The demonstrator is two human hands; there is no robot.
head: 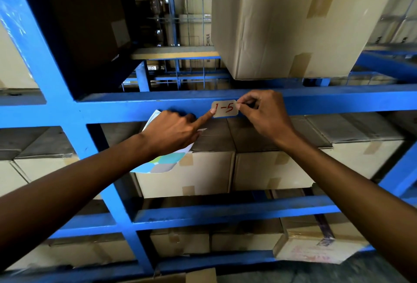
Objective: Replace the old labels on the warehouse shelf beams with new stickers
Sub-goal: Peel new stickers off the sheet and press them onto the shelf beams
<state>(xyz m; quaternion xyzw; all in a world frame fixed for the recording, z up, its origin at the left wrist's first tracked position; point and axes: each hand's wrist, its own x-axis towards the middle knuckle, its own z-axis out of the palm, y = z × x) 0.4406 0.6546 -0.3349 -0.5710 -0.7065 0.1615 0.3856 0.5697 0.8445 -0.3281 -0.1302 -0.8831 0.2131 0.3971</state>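
Tan rounded label (225,108) (red "1-5") pinched by right hand (266,115); left hand (171,134) grips sticker sheet (163,162), forefinger pressing.

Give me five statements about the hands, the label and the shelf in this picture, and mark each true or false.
1. The label reads 1-5 in red. True.
2. The right hand pinches the label's right edge. True.
3. The left hand hangs empty. False: it holds a sticker sheet and its index finger touches the label's left edge.
4. The label sits on a blue shelf beam. True.
5. The shelves hold plastic crates. False: they hold cardboard boxes.
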